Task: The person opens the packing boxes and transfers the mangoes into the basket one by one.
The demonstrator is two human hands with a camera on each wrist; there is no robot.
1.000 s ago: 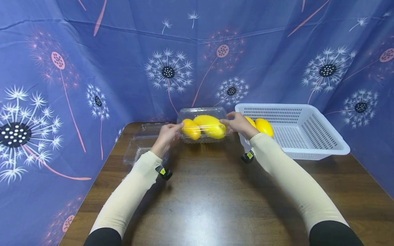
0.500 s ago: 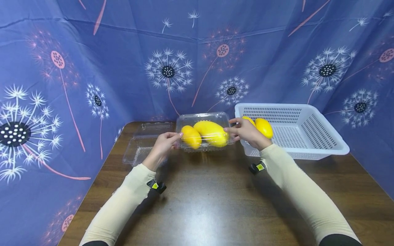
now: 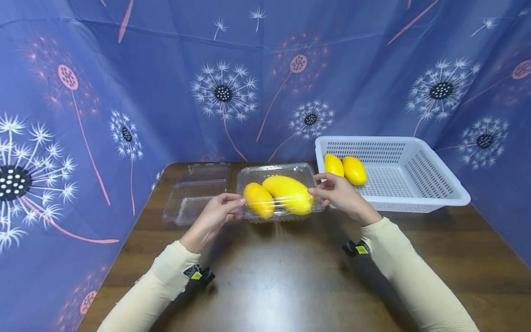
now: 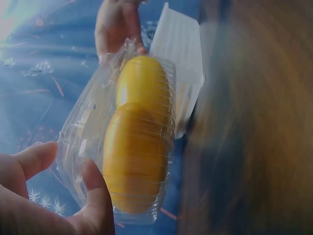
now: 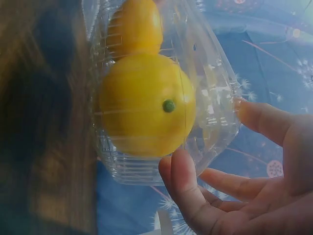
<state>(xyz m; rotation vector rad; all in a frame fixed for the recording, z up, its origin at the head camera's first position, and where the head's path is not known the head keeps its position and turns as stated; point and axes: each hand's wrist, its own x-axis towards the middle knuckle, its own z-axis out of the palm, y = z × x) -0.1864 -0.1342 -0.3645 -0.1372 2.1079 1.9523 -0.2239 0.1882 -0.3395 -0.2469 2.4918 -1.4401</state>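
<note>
A clear plastic clamshell box (image 3: 275, 170), its lid closed, is held between my two hands. Through its walls show a smaller yellow mango (image 3: 259, 201) on the left and a larger one (image 3: 288, 194) on the right. My left hand (image 3: 213, 216) pinches the box's left end; in the left wrist view its thumb (image 4: 95, 188) lies along the rim. At the other end my right hand (image 3: 342, 196) grips the rim, thumb (image 5: 185, 171) near the larger mango's green stem spot. The box appears raised off the wooden table (image 3: 265, 276).
A white slotted basket (image 3: 431, 180) stands at the back right, with two more yellow mangoes (image 3: 354, 171) at its left end. An open clear clamshell box (image 3: 195, 196) sits at the back left. Behind the table hangs a blue dandelion-print cloth (image 3: 265, 83).
Both hands have brought the box with its two mangoes nearer to me and lower in the head view. Both mangoes in the basket are now more fully visible.
</note>
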